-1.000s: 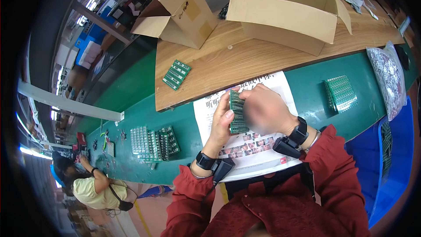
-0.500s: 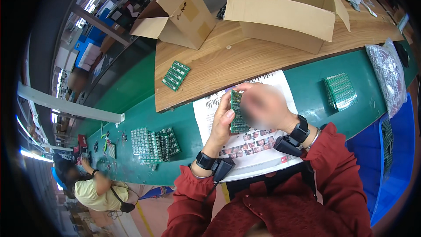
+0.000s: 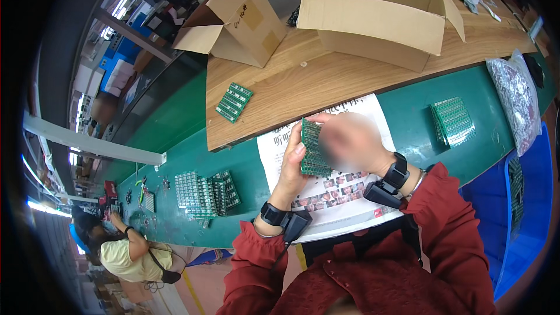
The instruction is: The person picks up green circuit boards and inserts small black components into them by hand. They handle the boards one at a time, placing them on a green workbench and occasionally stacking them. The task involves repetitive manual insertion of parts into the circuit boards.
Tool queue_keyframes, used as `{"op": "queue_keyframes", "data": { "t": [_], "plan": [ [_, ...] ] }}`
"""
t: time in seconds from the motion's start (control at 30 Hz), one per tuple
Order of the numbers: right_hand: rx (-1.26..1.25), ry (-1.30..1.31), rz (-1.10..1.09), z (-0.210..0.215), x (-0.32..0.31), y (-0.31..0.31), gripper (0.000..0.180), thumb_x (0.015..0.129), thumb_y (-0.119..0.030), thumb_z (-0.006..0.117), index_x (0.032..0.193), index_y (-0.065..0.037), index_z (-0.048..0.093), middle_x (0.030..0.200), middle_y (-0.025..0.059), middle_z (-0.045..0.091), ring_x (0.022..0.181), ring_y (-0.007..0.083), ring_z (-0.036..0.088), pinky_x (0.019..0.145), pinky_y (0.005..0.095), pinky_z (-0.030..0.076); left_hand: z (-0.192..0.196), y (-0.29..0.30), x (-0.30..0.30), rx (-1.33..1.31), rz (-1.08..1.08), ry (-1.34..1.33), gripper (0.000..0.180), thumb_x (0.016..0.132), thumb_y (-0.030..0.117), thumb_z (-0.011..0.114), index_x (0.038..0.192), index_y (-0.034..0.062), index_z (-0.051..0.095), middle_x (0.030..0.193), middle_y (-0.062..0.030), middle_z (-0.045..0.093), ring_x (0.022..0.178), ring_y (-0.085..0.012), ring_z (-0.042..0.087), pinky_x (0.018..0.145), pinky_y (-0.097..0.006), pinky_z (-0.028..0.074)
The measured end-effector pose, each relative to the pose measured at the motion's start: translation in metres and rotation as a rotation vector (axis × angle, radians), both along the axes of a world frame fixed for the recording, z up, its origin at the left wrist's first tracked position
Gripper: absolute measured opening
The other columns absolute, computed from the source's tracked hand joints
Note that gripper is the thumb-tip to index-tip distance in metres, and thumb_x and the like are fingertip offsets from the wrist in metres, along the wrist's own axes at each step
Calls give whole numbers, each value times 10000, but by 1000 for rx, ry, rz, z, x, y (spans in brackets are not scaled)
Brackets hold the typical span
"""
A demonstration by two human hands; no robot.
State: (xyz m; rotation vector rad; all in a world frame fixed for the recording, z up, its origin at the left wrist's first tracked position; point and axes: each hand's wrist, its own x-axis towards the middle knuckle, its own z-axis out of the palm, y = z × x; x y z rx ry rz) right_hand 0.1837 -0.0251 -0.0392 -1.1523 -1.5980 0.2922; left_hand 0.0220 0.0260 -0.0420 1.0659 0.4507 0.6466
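A green circuit board panel [image 3: 313,150] with rows of small parts stands tilted on edge above a printed newspaper sheet [image 3: 344,217]. My left hand [image 3: 293,166] grips it along its left side, with the thumb against the near face. My right hand [image 3: 356,143] is at the panel's right side, one finger reaching to its top edge. A blur covers most of the right hand's fingers, so I cannot make out whether they hold anything.
Stacked circuit board panels lie left [image 3: 207,193] and right [image 3: 452,121] on the green mat. One more panel [image 3: 234,102] lies on the wooden shelf below open cardboard boxes [image 3: 373,23]. A silvery bag [image 3: 514,102], a blue bin [image 3: 528,210] and a seated co-worker [image 3: 125,251] are farther out.
The panel has shifted slightly left and turned so that more of its face shows. Both hands have moved a little with it.
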Motion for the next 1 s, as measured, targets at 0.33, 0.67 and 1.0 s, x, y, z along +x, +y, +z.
{"op": "queue_keyframes", "data": {
  "t": [0.33, 0.67, 1.0],
  "plan": [
    [12, 6, -34, -3, 2, -3, 461, 697, 77, 616, 1137, -48, 564, 769, 68, 563, 649, 196, 573, 557, 299, 493, -3, 2, 0, 12, 41, -3, 722, 815, 464, 500, 1372, 85, 243, 1191, -177, 478, 952, -257, 609, 709, -379, 580],
    [67, -47, -61, -5, 3, 0, 530, 699, 70, 616, 1204, -75, 549, 760, 56, 566, 663, 181, 580, 557, 286, 497, -3, 4, -1, -24, 20, -23, 702, 810, 455, 492, 1365, 89, 265, 1214, -175, 467, 986, -270, 597, 719, -406, 583],
    [30, -118, -48, -6, 3, 1, 509, 681, 68, 629, 1169, -55, 546, 775, 59, 575, 682, 184, 585, 594, 292, 514, -2, 3, 0, -36, 10, -9, 716, 812, 473, 490, 1370, 91, 255, 1203, -179, 478, 927, -283, 622, 691, -401, 587]
  ]
}}
